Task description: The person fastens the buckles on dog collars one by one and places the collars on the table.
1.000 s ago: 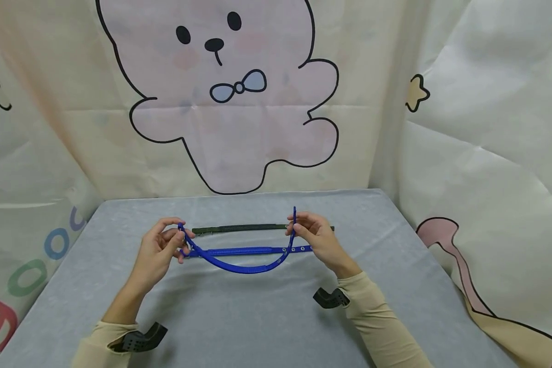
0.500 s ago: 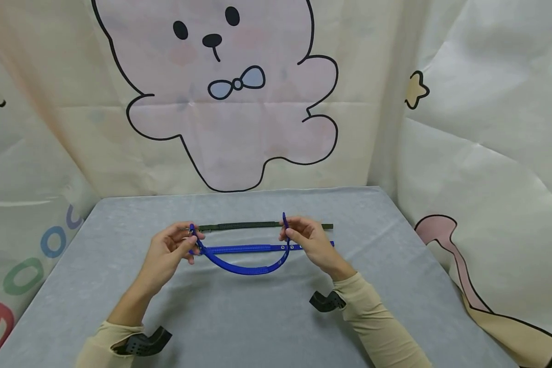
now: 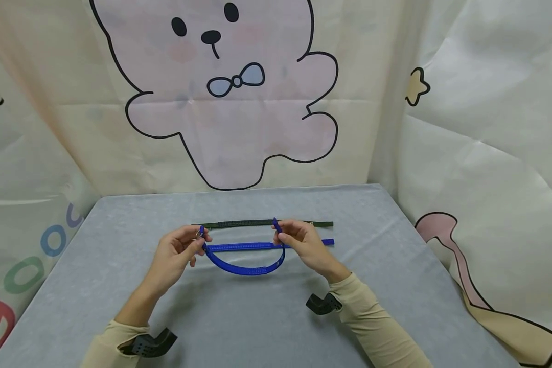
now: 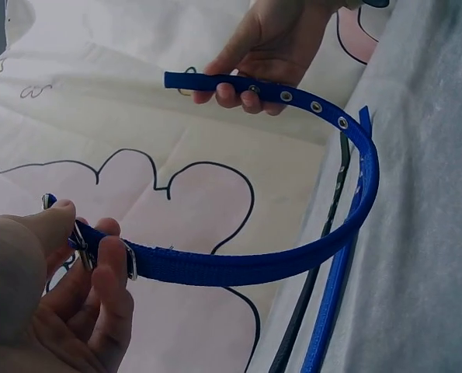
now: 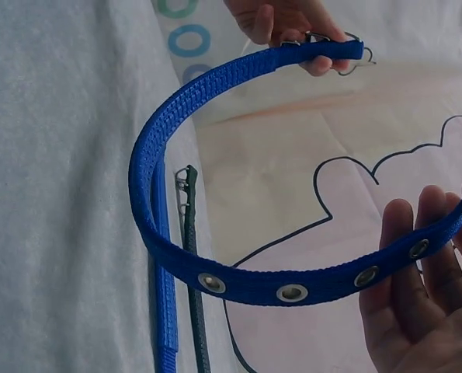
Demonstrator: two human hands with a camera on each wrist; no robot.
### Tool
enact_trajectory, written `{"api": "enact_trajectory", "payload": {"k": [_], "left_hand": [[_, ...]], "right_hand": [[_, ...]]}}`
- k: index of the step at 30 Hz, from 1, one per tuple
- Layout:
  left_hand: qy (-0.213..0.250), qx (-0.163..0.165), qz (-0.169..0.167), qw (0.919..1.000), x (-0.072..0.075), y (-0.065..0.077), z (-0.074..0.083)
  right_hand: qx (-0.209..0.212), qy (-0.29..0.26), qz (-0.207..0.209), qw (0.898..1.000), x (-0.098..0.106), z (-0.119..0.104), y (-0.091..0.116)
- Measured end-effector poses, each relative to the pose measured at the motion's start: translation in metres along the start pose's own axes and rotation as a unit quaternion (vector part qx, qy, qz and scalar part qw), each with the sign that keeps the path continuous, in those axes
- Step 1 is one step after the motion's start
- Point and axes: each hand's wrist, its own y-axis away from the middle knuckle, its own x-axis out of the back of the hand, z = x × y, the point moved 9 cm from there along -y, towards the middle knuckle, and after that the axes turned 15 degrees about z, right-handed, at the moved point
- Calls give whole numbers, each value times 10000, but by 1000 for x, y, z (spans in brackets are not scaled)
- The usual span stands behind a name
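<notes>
A blue pet collar (image 3: 244, 269) hangs in a downward curve between both hands. My left hand (image 3: 175, 255) pinches its buckle end; the metal buckle (image 4: 81, 242) and a ring show between the fingers in the left wrist view. My right hand (image 3: 305, 244) pinches the other end, which has several metal eyelets (image 5: 292, 293) along it. Behind the held collar, a second blue collar (image 3: 246, 247) lies straight on the table. A dark green collar (image 3: 244, 223) lies farther back, parallel to it, its left end partly hidden by the left hand.
The table (image 3: 239, 327) is covered with a grey cloth. A backdrop sheet (image 3: 349, 174) with a printed bear rises at its far edge, and printed sheets hang at both sides. Black wrist cameras (image 3: 149, 343) sit on both forearms.
Both hands have come closer together, the left moving right and the right moving left. The held collar's loop has narrowed, and its ends stand nearer each other.
</notes>
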Motion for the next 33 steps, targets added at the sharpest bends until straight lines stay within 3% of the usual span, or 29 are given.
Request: {"api": "enact_trajectory", "payload": {"k": [4, 8, 22, 27, 33], "left_hand": [[-144, -231, 52, 9996, -3, 0, 3], [-7, -285, 21, 9996, -5, 1, 5], [1009, 326, -135, 9943, -9, 7, 3], [646, 188, -31, 9977, -12, 7, 3], [25, 156, -279, 9995, -26, 12, -2]], "right_hand": [[36, 72, -58, 10000, -3, -2, 1], [50, 87, -98, 9999, -5, -4, 2], [-289, -66, -226, 9993, -18, 3, 4], [-247, -77, -361, 9990, -22, 3, 7], [-284, 236, -401, 9985, -25, 8, 10]]}}
